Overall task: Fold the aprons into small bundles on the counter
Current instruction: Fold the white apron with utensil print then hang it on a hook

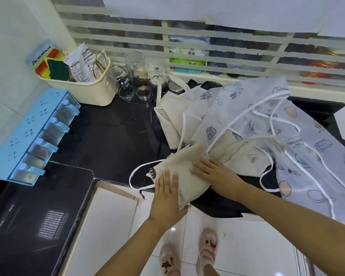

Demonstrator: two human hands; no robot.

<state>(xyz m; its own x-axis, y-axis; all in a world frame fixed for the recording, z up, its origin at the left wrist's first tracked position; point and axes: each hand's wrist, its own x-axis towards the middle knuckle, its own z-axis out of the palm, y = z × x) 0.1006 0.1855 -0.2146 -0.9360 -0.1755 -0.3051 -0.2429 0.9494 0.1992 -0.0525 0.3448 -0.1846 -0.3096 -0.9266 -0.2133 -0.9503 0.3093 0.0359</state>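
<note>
A cream apron [184, 170], folded into a small bundle, lies at the front edge of the black counter [108, 132]. My left hand [166, 196] lies flat on the bundle's near left side, fingers together and thumb under its edge. My right hand [211, 172] presses flat on its right part. A white strap [132, 176] loops out to the left of the bundle. Behind it lies another folded cream apron [171, 114]. A white printed apron [267, 120] with white ties is spread loose to the right, over a black apron [217, 206].
A blue spice rack [28, 136] stands at the left. A cream basket [78, 86] with sponges and packets sits at the back left, glass jars [131, 76] beside it. A black stove top [28, 216] fills the lower left. White floor tiles and my slippers [187, 255] show below.
</note>
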